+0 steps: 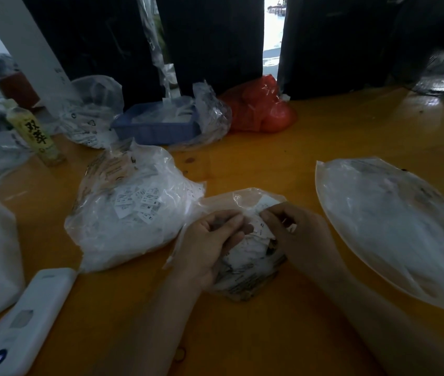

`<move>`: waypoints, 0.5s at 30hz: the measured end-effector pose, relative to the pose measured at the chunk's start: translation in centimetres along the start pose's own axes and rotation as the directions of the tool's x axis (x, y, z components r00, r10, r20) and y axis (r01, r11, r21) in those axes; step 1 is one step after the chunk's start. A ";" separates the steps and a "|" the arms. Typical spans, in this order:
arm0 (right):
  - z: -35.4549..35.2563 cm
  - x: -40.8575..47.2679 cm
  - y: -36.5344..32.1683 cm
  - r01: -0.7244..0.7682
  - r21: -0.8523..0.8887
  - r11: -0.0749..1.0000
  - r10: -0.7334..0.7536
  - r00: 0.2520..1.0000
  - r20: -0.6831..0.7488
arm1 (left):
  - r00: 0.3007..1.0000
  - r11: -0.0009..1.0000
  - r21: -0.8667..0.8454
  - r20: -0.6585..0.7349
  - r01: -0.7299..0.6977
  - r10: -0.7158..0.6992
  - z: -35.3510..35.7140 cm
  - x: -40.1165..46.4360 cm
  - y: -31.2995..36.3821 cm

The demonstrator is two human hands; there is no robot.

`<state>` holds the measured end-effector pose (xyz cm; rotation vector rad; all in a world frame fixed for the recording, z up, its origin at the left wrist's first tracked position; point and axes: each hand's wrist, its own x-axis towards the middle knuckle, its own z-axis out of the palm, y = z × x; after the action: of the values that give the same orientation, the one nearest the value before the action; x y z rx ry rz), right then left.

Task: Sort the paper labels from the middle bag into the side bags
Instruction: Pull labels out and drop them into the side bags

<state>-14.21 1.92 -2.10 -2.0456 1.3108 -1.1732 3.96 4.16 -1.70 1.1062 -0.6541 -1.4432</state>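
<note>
Head cam: both hands' fingers pinch labels (258,229) in mid bag (245,275), L bag (123,213) full of labels

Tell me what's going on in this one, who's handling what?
A person is sorting small paper labels at an orange table. Both hands are at the mouth of the small middle bag: the left hand and the right hand pinch labels at its opening, one marked XL. A fuller clear bag of labels lies to the left, and a flatter clear bag lies to the right. Neither side bag is being touched at this moment.
</note>
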 end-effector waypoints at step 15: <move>-0.7 0.5 0.9 -0.178 0.268 0.947 0.196 0.980 -0.041 | 1.000 0.997 -0.081 0.025 -0.001 0.003 0.3 0.1 -0.1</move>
<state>-15.15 1.10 -2.22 -1.6688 1.2721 -1.2625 3.65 4.03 -1.67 1.0258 -0.6093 -1.4708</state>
